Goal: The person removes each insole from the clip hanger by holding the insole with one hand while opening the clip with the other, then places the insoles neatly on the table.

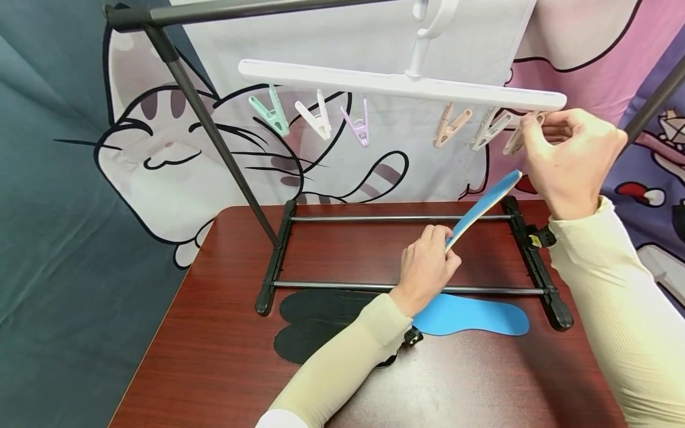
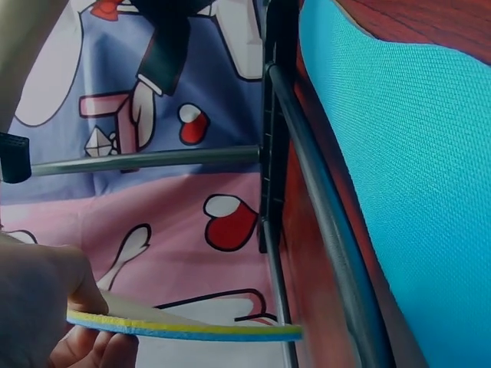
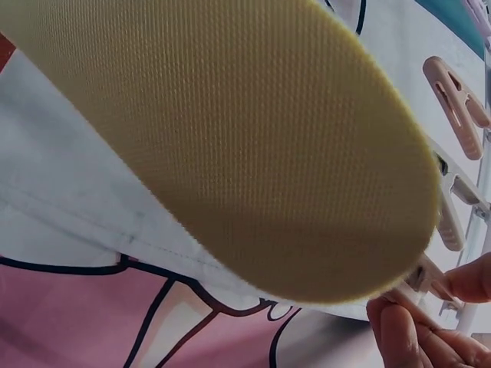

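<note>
My left hand (image 1: 428,267) grips one end of an insole (image 1: 484,205), blue on one face and yellowish on the other. Its free end slants up toward the hanger's right end. In the right wrist view the insole's yellowish face (image 3: 253,153) fills much of the picture. At that end of the white hanger (image 1: 401,83), my right hand (image 1: 575,157) pinches the rightmost beige clothespin (image 1: 515,141) between thumb and fingers. The insole's tip is close beneath this clothespin; whether they touch I cannot tell. A second blue insole (image 1: 471,315) lies on the table below my left hand.
More clothespins hang along the hanger, including a green one (image 1: 273,113) and a purple one (image 1: 360,126). A dark metal rack (image 1: 203,125) stands on the brown table (image 1: 187,345). Black insoles (image 1: 310,340) lie partly under my left sleeve. Printed cloth (image 1: 176,196) hangs behind.
</note>
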{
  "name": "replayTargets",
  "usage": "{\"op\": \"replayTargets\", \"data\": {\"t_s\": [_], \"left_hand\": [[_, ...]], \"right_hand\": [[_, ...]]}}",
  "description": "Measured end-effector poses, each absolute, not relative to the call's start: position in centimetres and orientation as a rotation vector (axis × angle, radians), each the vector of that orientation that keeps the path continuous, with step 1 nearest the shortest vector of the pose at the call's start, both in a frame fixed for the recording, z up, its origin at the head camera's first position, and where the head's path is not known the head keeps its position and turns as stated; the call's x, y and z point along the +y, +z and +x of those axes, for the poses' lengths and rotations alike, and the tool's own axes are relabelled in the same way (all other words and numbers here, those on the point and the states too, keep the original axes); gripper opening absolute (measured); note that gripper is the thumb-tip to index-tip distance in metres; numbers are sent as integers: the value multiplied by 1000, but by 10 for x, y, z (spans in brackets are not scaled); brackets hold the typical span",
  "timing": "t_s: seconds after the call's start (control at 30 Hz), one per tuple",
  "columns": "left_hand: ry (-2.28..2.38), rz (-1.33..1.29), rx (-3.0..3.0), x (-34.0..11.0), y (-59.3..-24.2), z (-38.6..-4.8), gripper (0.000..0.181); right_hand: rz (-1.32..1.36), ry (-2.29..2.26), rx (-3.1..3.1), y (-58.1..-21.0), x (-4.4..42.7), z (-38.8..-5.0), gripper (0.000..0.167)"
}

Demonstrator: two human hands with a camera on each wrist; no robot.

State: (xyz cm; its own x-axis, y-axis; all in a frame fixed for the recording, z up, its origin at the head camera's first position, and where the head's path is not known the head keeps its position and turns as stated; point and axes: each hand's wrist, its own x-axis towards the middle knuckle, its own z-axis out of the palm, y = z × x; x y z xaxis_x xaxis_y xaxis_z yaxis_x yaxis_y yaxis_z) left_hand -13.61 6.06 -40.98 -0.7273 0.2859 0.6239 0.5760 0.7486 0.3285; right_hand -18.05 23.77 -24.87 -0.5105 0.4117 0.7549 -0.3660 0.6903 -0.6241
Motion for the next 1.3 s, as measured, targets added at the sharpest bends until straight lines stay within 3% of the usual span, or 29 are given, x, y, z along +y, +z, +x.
{"op": "replayTargets", "data": {"t_s": [0.3, 0.77, 1.3], "left_hand": [[-585, -701, -2385, 55, -404, -123, 25], [-544, -833, -2372, 41, -403, -102, 21], [-479, -852, -2401, 31, -415, -87, 19]], "right_hand": [[-123, 957, -1907, -244, 236, -177, 28], [-156, 911, -1949, -248, 240, -180, 38], [-184, 910, -1963, -247, 244, -181, 32]]}}
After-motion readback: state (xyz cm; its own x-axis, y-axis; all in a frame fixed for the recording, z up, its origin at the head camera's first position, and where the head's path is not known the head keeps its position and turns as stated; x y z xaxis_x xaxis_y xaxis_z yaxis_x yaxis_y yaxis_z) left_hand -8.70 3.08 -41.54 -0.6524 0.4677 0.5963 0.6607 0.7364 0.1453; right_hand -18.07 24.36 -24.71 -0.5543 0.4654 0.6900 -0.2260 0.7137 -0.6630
